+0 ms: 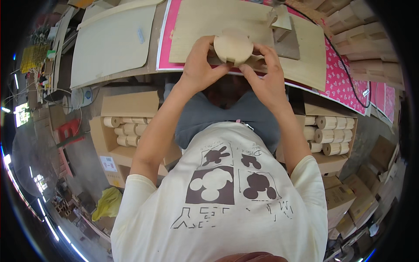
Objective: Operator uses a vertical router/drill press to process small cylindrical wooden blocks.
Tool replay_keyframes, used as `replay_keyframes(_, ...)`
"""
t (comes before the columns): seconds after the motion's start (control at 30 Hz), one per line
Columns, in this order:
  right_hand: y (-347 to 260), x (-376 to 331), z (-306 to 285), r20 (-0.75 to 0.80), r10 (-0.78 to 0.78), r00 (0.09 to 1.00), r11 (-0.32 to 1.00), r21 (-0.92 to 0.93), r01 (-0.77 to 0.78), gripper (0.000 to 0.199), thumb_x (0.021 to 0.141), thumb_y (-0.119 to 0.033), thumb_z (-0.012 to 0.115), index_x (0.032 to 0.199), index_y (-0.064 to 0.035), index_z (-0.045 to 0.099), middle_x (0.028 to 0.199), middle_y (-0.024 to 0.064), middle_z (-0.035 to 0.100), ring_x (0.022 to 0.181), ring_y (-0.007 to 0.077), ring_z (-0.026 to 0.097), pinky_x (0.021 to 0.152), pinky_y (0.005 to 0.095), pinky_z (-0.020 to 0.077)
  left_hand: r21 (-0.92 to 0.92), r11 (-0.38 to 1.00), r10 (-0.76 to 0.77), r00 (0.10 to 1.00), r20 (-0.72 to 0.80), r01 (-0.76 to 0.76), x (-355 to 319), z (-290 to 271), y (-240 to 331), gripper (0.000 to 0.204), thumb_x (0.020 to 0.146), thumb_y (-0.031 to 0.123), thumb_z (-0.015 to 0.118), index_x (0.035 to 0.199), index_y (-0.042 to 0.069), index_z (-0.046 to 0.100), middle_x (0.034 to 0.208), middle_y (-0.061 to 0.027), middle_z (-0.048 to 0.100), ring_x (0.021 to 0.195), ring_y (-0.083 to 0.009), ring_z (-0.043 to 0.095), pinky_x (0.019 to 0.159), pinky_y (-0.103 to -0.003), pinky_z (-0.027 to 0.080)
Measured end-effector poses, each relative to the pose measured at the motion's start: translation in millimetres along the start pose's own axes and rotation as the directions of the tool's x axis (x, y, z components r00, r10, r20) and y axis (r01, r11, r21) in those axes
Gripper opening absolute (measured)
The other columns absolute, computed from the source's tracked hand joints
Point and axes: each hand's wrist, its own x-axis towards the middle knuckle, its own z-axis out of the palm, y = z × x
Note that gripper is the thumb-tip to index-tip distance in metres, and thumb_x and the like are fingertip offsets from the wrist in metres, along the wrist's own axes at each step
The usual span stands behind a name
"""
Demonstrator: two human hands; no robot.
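A round pale wooden piece [232,47] with a notch cut in its near edge is held at the front edge of the workbench. My left hand [199,65] grips its left side, thumb under the notch. My right hand [265,74] holds its right side with the fingers curled around the rim. The piece sits over a thin plywood sheet [205,26] that lies on a pink patterned mat [338,78]. A small wooden block assembly [283,24] stands just behind the round piece.
Open cardboard boxes of wooden cylinders stand at both sides of my legs: box on the left [126,126], box on the right [329,131]. A large curved board [113,41] lies on the bench to the left. Stacked wooden parts [371,39] and a black cable [349,72] lie on the right.
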Motion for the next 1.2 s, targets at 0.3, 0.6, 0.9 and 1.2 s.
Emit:
replay_keyframes(0.3,38,-16,-22,-0.103,0.206,0.973,0.976,-0.051,-0.212,0.035,0.101,-0.006,0.077,0.135,0.0002,0.07,0.124,0.0141,0.072,0.101,0.0257,0.073,0.091,0.0378,0.0604,-0.002,0.988,-0.151,0.987,0.047,0.151,63,18,3,0.081,0.087,0.023,0.095,0.155,-0.001,0.06,0.136,-0.0197,0.071,0.118,-0.0317,0.071,0.103,-0.044,0.059)
replay_keyframes(0.6,51,-16,-3,-0.227,-0.112,0.967,0.973,-0.222,0.06,0.025,0.092,0.001,0.077,0.116,-0.0031,0.077,0.112,0.0151,0.078,0.101,0.0377,0.074,0.089,0.0458,0.0604,0.049,0.982,-0.184,0.98,0.081,0.181,96,37,10,0.085,0.089,0.023,0.095,0.161,-0.001,0.056,0.143,-0.0196,0.07,0.121,-0.0333,0.071,0.102,-0.043,0.059)
replay_keyframes(0.9,49,-15,-3,-0.211,-0.164,0.964,0.954,-0.281,0.102,0.025,0.089,0.003,0.077,0.113,-0.0047,0.078,0.112,0.0124,0.079,0.101,0.0359,0.074,0.088,0.0457,0.06,-0.033,0.993,-0.109,0.984,0.141,0.115,109,40,1,0.084,0.091,0.017,0.093,0.164,0.001,0.054,0.143,-0.0198,0.069,0.122,-0.0325,0.072,0.103,-0.043,0.059)
replay_keyframes(1.2,50,-8,-25,-0.179,0.195,0.964,0.98,0.084,-0.183,0.02,0.101,-0.002,0.073,0.12,-0.0028,0.078,0.11,0.0098,0.079,0.096,0.023,0.075,0.087,0.0366,0.0607,-0.102,0.987,-0.105,0.977,0.184,0.125,114,43,-2,0.083,0.093,0.015,0.091,0.166,0.002,0.052,0.146,-0.0191,0.068,0.128,-0.0342,0.07,0.111,-0.043,0.057)
